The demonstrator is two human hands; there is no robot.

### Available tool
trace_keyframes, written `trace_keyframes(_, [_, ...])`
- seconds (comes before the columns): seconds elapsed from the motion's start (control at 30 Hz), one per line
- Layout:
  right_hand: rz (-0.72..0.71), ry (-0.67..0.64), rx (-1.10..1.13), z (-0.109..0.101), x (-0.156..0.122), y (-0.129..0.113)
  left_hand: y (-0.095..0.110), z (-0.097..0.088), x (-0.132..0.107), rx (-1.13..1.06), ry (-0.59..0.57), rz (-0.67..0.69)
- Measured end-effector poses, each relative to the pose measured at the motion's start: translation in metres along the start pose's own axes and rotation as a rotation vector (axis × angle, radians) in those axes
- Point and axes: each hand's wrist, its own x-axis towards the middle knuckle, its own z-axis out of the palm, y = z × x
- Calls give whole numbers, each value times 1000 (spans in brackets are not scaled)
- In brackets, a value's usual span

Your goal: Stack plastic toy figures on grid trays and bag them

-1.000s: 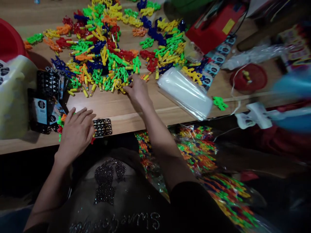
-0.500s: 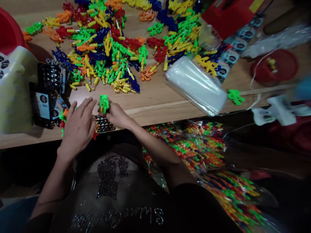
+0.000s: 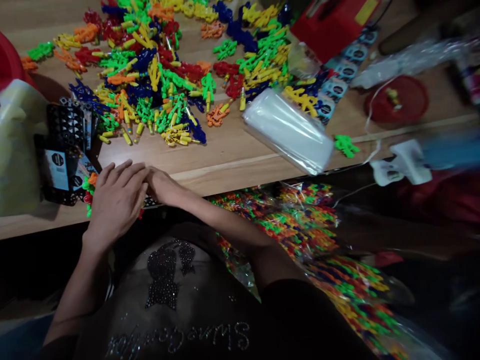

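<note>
Left hand (image 3: 116,200) loosely curled, right hand (image 3: 161,186) tucked against it; hold unclear. Many loose plastic connector pieces (image 3: 150,100) heaped on wooden table (image 3: 232,165); full clear bag (image 3: 300,235) below.

The plastic building pieces (image 3: 150,85) lie in a jumble of bright green, yellow, orange, red and navy — all over the pale wood-grain worktop (image 3: 232,160). Far right, a red box (image 3: 326,35) bears a yellow label (image 3: 365,12); nearest, a black shirt (image 3: 213,315) glitters with silver rhinestones (image 3: 161,280).

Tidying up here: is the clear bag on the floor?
No, the clear bag lies on the wooden table, beside the toy pieces.
</note>
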Motion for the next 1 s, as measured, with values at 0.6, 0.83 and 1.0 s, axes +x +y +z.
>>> trace_keyframes(0.6, [183, 242, -26, -64, -50, 27, 13, 0, 2, -11, 13, -96])
trace_keyframes(0.83, [121, 121, 107, -1, -67, -1, 7, 9, 4, -17, 4, -72])
trace_keyframes(1.0, [102, 112, -4, 25, -72, -2, 7, 10, 1, -22, 14, -60])
